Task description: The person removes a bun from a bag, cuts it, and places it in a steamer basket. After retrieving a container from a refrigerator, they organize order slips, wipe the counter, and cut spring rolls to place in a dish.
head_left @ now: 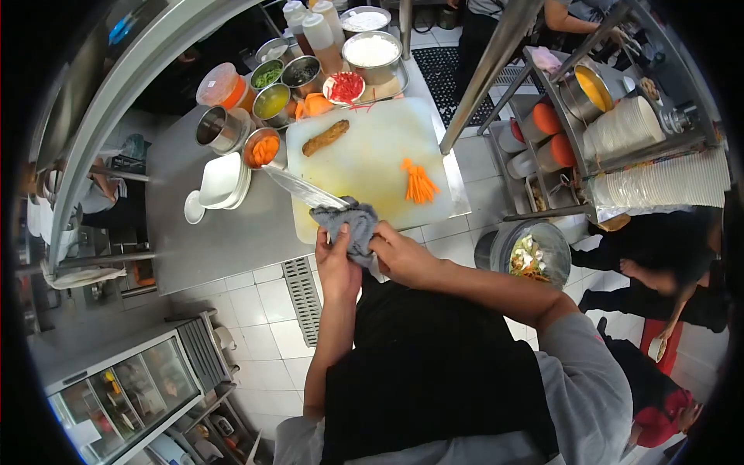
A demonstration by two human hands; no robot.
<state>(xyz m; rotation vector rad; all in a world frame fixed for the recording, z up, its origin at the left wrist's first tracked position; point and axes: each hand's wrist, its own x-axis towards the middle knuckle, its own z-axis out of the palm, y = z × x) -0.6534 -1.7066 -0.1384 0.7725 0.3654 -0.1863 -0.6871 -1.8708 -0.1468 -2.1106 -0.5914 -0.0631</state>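
A knife (302, 187) with a broad blade points up and left over the near left edge of the white cutting board (372, 170). A grey cloth (349, 225) is wrapped around the lower part of it. My left hand (338, 263) is closed on the cloth from the left. From the right, my right hand (399, 254) pinches the same cloth. The knife's handle is hidden. On the board lie a browned, long piece of food (325, 138) and a small pile of orange carrot sticks (419, 184).
White dishes (222, 182) are stacked left of the board. Metal bowls, a red-filled bowl (343, 87) and squeeze bottles (322, 39) stand behind it. A scrap bin (540, 254) stands on the floor at right, near a shelf rack (570, 167). Other people stand at the right.
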